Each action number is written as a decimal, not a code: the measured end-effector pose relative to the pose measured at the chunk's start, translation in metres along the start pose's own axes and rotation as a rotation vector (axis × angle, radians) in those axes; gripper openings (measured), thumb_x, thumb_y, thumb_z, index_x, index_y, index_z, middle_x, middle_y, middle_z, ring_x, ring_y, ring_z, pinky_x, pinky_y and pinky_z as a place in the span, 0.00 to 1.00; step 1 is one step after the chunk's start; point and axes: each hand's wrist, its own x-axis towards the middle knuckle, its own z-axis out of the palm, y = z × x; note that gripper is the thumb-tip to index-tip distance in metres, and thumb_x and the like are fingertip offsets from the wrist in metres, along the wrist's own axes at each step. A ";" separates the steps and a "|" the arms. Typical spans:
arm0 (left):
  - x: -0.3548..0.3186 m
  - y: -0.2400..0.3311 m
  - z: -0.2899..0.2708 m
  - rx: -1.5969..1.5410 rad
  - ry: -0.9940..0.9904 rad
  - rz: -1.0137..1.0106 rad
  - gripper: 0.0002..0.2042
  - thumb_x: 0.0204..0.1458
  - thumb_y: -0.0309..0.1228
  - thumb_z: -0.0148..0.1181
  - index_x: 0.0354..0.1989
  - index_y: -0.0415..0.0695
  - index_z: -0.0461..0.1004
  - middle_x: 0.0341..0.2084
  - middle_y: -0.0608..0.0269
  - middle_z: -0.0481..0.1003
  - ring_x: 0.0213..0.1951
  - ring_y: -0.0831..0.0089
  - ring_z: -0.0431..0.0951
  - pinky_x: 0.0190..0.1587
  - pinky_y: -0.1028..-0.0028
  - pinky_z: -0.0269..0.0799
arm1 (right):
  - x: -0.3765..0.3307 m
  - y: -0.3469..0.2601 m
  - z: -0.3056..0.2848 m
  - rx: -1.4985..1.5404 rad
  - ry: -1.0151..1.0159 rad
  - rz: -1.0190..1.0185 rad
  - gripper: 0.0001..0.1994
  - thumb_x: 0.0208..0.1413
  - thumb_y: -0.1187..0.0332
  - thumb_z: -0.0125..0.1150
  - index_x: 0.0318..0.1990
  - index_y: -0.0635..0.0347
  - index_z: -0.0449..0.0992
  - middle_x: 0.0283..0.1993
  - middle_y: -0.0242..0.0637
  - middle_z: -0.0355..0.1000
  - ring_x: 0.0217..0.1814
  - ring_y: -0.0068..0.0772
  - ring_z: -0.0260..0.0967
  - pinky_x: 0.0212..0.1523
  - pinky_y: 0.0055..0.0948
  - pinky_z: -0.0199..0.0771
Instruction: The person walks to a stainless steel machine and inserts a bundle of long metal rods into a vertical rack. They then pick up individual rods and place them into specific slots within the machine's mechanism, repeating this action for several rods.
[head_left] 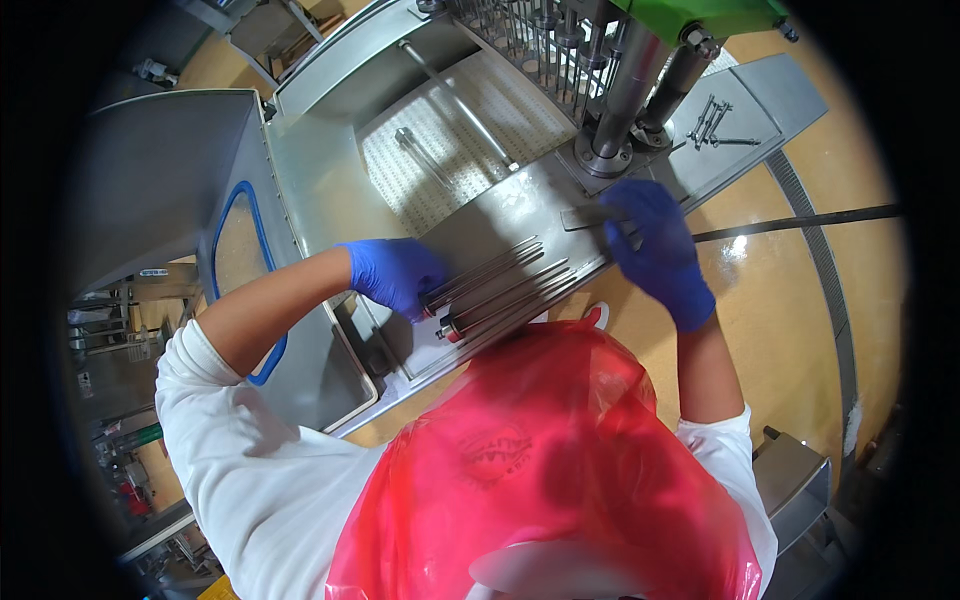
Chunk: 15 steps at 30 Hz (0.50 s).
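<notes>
Both my hands wear blue gloves. My left hand (400, 278) is closed at the near-left ends of a bundle of long thin metal needles (490, 272); its fingertips are partly hidden. A second bundle of needles (515, 297), with red and dark ends, lies just beside it on the steel ledge (520, 215). To the right, my right hand (655, 250) has its thumb and fingers curled round the end of a flat metal strip (585, 217) at the ledge. The glove covers that end of the strip.
A machine with steel columns (635, 100), a green head (700, 15) and rows of upright needles (550, 55) stands ahead. Behind the ledge is a perforated bed (470, 120) with a rod (460, 105) across it. Wrenches (712, 122) lie at right. A steel bin (180, 170) with a blue tube (262, 235) stands left.
</notes>
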 end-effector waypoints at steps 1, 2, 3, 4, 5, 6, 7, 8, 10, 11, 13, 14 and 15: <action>0.001 0.000 -0.001 0.015 -0.012 -0.017 0.21 0.43 0.46 0.72 0.39 0.43 0.79 0.31 0.50 0.79 0.37 0.52 0.79 0.41 0.61 0.73 | 0.000 -0.011 0.002 0.097 0.029 -0.058 0.12 0.54 0.69 0.62 0.47 0.54 0.78 0.52 0.39 0.72 0.54 0.45 0.70 0.55 0.42 0.69; 0.001 0.002 0.001 0.024 -0.023 -0.038 0.20 0.43 0.45 0.72 0.39 0.43 0.79 0.31 0.49 0.79 0.37 0.52 0.80 0.42 0.61 0.73 | -0.003 -0.030 0.004 0.184 -0.013 -0.062 0.11 0.54 0.69 0.63 0.46 0.54 0.78 0.50 0.38 0.72 0.52 0.44 0.71 0.54 0.41 0.70; 0.001 0.003 0.002 0.036 -0.032 -0.058 0.20 0.44 0.45 0.71 0.39 0.43 0.79 0.32 0.49 0.79 0.37 0.51 0.80 0.42 0.60 0.73 | -0.006 -0.048 0.007 0.269 -0.053 -0.066 0.11 0.53 0.69 0.64 0.44 0.55 0.78 0.48 0.37 0.73 0.51 0.43 0.71 0.52 0.41 0.70; 0.002 0.003 0.003 0.061 -0.017 -0.014 0.19 0.44 0.45 0.71 0.39 0.44 0.80 0.33 0.48 0.80 0.38 0.51 0.80 0.42 0.60 0.73 | -0.006 -0.057 0.013 0.207 -0.148 -0.145 0.11 0.52 0.69 0.65 0.45 0.54 0.79 0.47 0.37 0.73 0.51 0.43 0.72 0.53 0.40 0.70; 0.004 0.002 0.003 0.090 0.000 0.028 0.19 0.44 0.44 0.71 0.39 0.44 0.80 0.33 0.48 0.80 0.39 0.51 0.80 0.43 0.60 0.73 | -0.004 -0.064 0.020 0.141 -0.239 -0.224 0.12 0.51 0.69 0.66 0.45 0.53 0.79 0.47 0.36 0.74 0.52 0.42 0.72 0.53 0.39 0.70; 0.006 0.002 0.003 0.119 0.017 0.069 0.18 0.45 0.44 0.71 0.39 0.44 0.80 0.34 0.48 0.80 0.39 0.51 0.80 0.43 0.59 0.74 | -0.003 -0.068 0.026 0.074 -0.329 -0.303 0.13 0.50 0.69 0.67 0.46 0.52 0.80 0.46 0.35 0.75 0.52 0.42 0.72 0.54 0.39 0.70; 0.007 0.006 0.003 0.136 -0.024 0.013 0.18 0.45 0.44 0.71 0.39 0.44 0.80 0.35 0.48 0.80 0.40 0.50 0.80 0.44 0.59 0.74 | -0.008 -0.067 0.036 0.050 -0.359 -0.300 0.14 0.50 0.70 0.67 0.46 0.52 0.80 0.46 0.35 0.74 0.52 0.42 0.72 0.54 0.39 0.70; 0.009 0.006 0.004 0.141 -0.014 0.036 0.18 0.46 0.44 0.71 0.39 0.44 0.80 0.34 0.48 0.80 0.40 0.49 0.80 0.44 0.59 0.74 | -0.013 -0.062 0.047 0.020 -0.390 -0.291 0.14 0.50 0.70 0.66 0.45 0.53 0.79 0.45 0.35 0.74 0.52 0.41 0.72 0.54 0.39 0.70; 0.011 0.003 0.009 0.147 0.007 0.086 0.18 0.46 0.45 0.71 0.39 0.45 0.81 0.34 0.49 0.80 0.40 0.49 0.80 0.44 0.59 0.74 | -0.013 -0.057 0.051 0.005 -0.429 -0.305 0.13 0.49 0.71 0.64 0.45 0.53 0.78 0.43 0.35 0.73 0.52 0.41 0.71 0.54 0.40 0.70; 0.012 0.000 0.012 0.154 0.031 0.076 0.18 0.46 0.46 0.71 0.38 0.45 0.81 0.33 0.49 0.81 0.41 0.49 0.80 0.45 0.59 0.74 | -0.008 -0.057 0.047 0.021 -0.436 -0.326 0.13 0.49 0.72 0.63 0.45 0.54 0.78 0.43 0.36 0.72 0.51 0.41 0.71 0.54 0.41 0.69; 0.012 -0.002 0.010 0.130 0.008 0.102 0.19 0.47 0.47 0.71 0.37 0.44 0.81 0.33 0.49 0.81 0.40 0.49 0.80 0.44 0.59 0.74 | -0.004 -0.052 0.039 0.017 -0.391 -0.358 0.12 0.49 0.73 0.62 0.44 0.55 0.77 0.42 0.37 0.71 0.50 0.41 0.71 0.54 0.41 0.69; 0.011 -0.002 0.008 0.117 -0.005 0.115 0.19 0.47 0.48 0.71 0.36 0.44 0.81 0.33 0.49 0.81 0.40 0.49 0.80 0.44 0.59 0.75 | -0.005 -0.048 0.034 -0.001 -0.340 -0.373 0.12 0.49 0.73 0.62 0.43 0.56 0.76 0.41 0.37 0.71 0.50 0.41 0.71 0.54 0.42 0.69; 0.009 -0.003 0.005 0.105 -0.013 0.123 0.21 0.47 0.49 0.71 0.37 0.43 0.81 0.33 0.49 0.81 0.40 0.49 0.80 0.43 0.59 0.75 | -0.005 -0.043 0.030 -0.019 -0.289 -0.387 0.11 0.49 0.73 0.61 0.43 0.56 0.76 0.41 0.38 0.71 0.49 0.41 0.71 0.54 0.42 0.69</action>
